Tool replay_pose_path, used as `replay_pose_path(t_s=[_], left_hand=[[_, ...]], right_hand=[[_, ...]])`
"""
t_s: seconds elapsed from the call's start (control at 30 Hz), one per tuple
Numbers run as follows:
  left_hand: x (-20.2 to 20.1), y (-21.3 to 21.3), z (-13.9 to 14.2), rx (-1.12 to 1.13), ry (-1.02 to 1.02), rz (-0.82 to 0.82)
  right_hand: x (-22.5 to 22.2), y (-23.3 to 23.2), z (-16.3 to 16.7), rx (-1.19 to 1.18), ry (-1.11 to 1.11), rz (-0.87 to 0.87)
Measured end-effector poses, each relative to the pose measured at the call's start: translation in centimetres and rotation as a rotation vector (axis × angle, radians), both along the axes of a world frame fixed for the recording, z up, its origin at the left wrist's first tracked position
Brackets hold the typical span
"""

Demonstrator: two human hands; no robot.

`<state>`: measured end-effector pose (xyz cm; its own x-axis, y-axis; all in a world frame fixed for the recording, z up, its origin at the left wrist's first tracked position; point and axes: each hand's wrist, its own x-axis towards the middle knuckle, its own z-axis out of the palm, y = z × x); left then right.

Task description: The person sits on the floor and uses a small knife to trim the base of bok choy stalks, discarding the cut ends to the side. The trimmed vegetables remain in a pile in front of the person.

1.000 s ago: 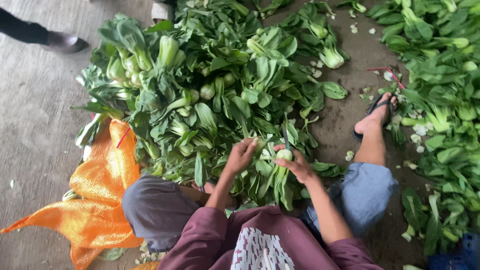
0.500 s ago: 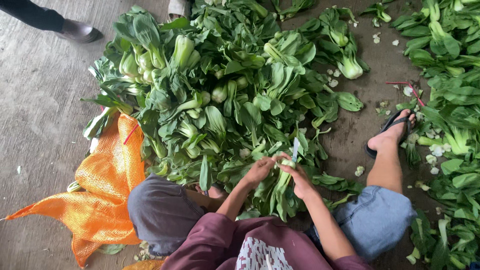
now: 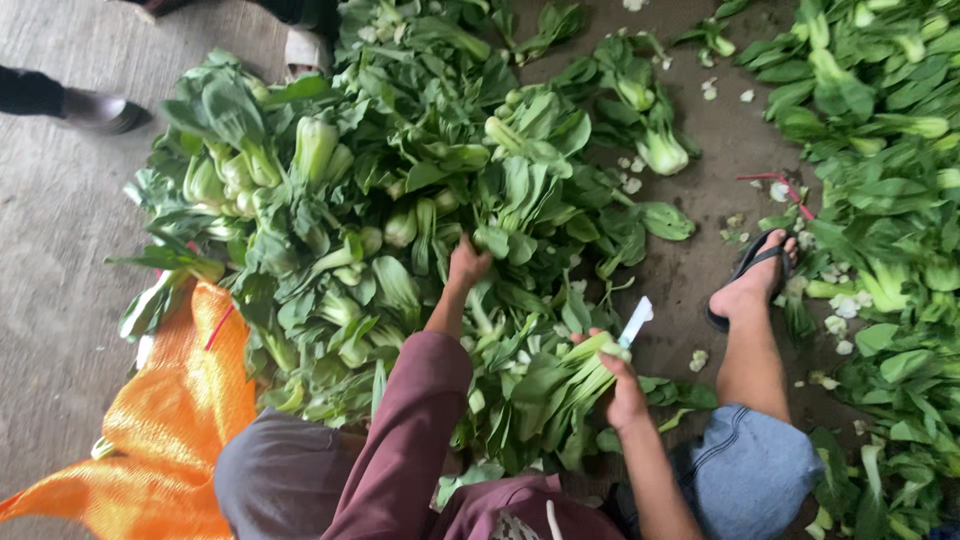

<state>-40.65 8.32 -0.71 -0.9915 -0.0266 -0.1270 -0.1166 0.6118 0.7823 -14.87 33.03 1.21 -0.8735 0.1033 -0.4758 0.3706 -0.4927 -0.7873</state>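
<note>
Left hand [image 3: 468, 264] stretched forward, fingers curled down; right hand [image 3: 622, 385] drawn back, fist closed.

Deep green leaves on pale green-white stalks make up the bok choy pile [image 3: 400, 200] at centre and the bunch [image 3: 560, 385] at lower centre, beside a bright orange mesh sack [image 3: 170, 420] at lower left, a maroon sleeve [image 3: 410, 430], a black sandal [image 3: 750, 275] and grey-brown floor [image 3: 60, 250].

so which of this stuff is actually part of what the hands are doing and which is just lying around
In hand:
- left hand reaching into the middle pile of greens
- right hand gripping a cut bunch of greens and a small knife

Lying about:
- orange mesh sack
- second heap of greens on the right
- pale trimmings on the floor
- another person's shoe
</note>
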Motion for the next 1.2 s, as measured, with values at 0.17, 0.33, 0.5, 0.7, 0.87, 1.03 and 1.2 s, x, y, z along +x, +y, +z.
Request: replay_pose_path(t_s=[0.17,0.33,0.5,0.7,0.87,1.03,1.2], left_hand=[[4.5,0.5,-0.3,-0.088,-0.108,-0.083],[14.3,-1.3,2.9,-0.181,0.729,-0.162],[22.2,-3.2,6.2,0.272,0.275,-0.273],[26.8,-4.7,6.7,0.314,0.282,-0.381],[28.4,-4.9,7.1,0.406,0.189,-0.452],[29.1,-5.2,6.8,0.284,0.114,-0.509],[28.7,-5.1,6.1,0.009,0.360,-0.441]], right_hand=[[-0.4,-0.1,2.0,0.064,0.041,0.076],[0.8,-1.4,5.3,0.528,0.128,0.392],[2.5,-5.6,9.5,1.187,0.448,0.469],[4.5,-8.8,12.4,1.337,0.456,0.622],[6.6,-8.8,12.3,1.417,0.542,0.615],[6.9,-6.5,10.9,1.447,0.273,0.761],[6.4,-2.1,9.2,1.130,-0.070,0.603]])
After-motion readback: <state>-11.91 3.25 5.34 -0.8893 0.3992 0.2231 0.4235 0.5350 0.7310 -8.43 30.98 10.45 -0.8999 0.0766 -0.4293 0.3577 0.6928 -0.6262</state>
